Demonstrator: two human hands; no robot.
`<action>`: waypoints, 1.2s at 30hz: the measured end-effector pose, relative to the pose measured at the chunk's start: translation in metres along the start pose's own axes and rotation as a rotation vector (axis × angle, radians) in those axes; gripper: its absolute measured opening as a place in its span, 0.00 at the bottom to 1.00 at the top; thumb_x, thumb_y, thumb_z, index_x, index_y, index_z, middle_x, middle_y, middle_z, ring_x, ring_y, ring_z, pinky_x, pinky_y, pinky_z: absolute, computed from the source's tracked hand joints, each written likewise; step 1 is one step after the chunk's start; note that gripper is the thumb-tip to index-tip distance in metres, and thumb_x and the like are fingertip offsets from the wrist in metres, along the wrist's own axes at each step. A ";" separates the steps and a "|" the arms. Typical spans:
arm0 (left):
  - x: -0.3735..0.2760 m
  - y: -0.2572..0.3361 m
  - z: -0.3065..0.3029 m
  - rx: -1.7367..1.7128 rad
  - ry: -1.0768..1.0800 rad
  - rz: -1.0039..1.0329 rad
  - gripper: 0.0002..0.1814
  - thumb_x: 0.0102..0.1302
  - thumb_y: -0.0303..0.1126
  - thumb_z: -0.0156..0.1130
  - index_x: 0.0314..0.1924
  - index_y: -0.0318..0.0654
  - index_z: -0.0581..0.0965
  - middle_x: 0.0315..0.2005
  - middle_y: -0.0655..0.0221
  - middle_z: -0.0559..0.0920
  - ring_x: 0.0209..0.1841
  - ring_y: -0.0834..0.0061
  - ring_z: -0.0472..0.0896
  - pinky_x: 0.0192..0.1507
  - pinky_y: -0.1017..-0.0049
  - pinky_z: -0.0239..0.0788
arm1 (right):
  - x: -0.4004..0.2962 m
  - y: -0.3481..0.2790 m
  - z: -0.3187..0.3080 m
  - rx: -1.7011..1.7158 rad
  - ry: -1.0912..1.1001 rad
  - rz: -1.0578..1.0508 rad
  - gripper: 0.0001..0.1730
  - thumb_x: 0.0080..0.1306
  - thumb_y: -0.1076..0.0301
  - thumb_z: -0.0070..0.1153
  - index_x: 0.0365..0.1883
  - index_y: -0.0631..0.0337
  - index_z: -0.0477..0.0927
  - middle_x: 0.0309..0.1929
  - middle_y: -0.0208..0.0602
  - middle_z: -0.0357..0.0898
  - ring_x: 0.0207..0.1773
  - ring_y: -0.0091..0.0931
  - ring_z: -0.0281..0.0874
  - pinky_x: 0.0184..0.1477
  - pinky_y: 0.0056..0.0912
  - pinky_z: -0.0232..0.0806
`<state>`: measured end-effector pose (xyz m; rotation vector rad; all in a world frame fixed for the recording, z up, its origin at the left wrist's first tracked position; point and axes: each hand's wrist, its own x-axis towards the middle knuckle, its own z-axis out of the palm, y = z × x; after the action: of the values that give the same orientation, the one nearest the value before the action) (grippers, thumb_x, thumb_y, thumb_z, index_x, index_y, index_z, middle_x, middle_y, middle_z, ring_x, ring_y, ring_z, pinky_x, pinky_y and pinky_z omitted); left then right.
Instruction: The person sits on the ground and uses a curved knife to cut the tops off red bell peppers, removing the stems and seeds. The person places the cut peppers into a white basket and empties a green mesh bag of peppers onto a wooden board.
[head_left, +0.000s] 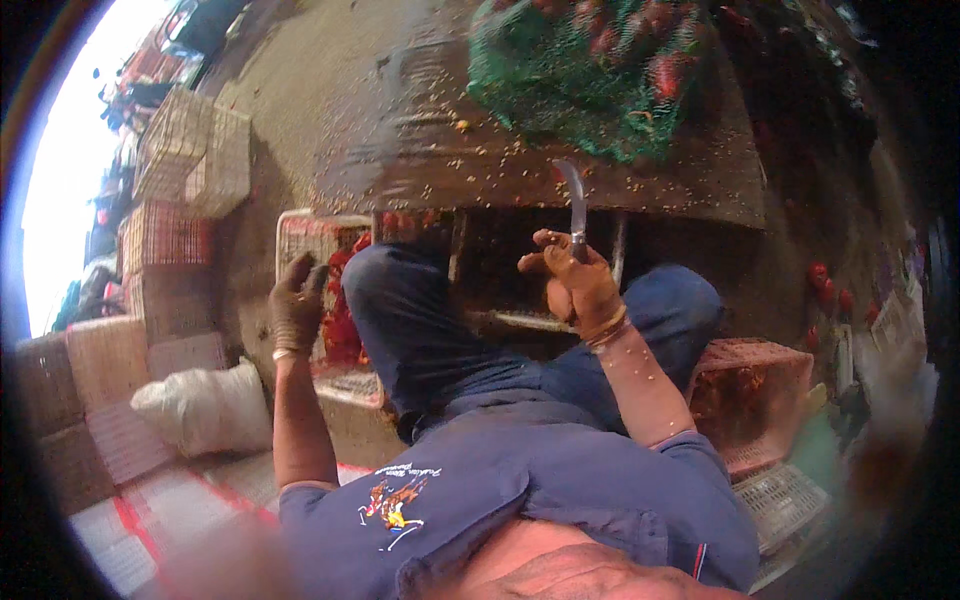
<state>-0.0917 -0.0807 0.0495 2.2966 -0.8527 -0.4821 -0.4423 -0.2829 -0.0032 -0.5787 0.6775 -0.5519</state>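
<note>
My right hand (574, 289), in a stained, orange-brown glove, is closed around the handle of a knife with a curved blade (576, 196) that points away from me. The hand is above my lap, before a low table (420, 169) strewn with small pale seeds. My left hand (298, 304), in a darker stained glove, is raised beside my left knee with its fingers apart and nothing seen in it. Under it stands a pale plastic crate (349, 394) holding red pieces, perhaps peppers. A green mesh sack (555, 97) with red produce lies on the table. Seeds cling to my right forearm.
A reddish plastic crate (757, 360) stands by my right hip, near a pale crate (784, 502). Stacked crates (180, 150) and a stuffed white sack (206, 409) are at the left. Several red items (819, 277) lie at the far right. Below the table's edge are frame bars.
</note>
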 end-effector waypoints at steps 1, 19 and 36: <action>0.013 0.020 0.021 -0.152 -0.096 0.028 0.24 0.69 0.37 0.66 0.59 0.30 0.78 0.53 0.56 0.84 0.55 0.68 0.81 0.59 0.70 0.71 | 0.000 -0.003 -0.002 0.014 0.005 -0.009 0.13 0.75 0.65 0.56 0.54 0.57 0.80 0.40 0.40 0.87 0.15 0.12 0.62 0.17 0.19 0.53; 0.210 0.339 0.435 -0.027 -0.277 0.875 0.26 0.65 0.29 0.63 0.64 0.52 0.77 0.49 0.49 0.82 0.46 0.56 0.83 0.45 0.62 0.75 | 0.012 -0.045 -0.076 0.056 0.340 -0.087 0.17 0.71 0.63 0.57 0.56 0.58 0.79 0.38 0.37 0.85 0.16 0.17 0.66 0.20 0.24 0.59; 0.258 0.354 0.455 0.754 -0.680 1.125 0.11 0.56 0.38 0.66 0.37 0.44 0.87 0.32 0.60 0.88 0.36 0.60 0.88 0.36 0.62 0.80 | -0.003 -0.073 -0.078 0.015 0.308 0.024 0.16 0.69 0.64 0.59 0.52 0.62 0.80 0.36 0.40 0.86 0.15 0.20 0.69 0.17 0.26 0.59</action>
<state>-0.3032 -0.6624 -0.0757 1.7179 -2.7738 -0.4278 -0.5202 -0.3568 -0.0042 -0.4748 0.9698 -0.6295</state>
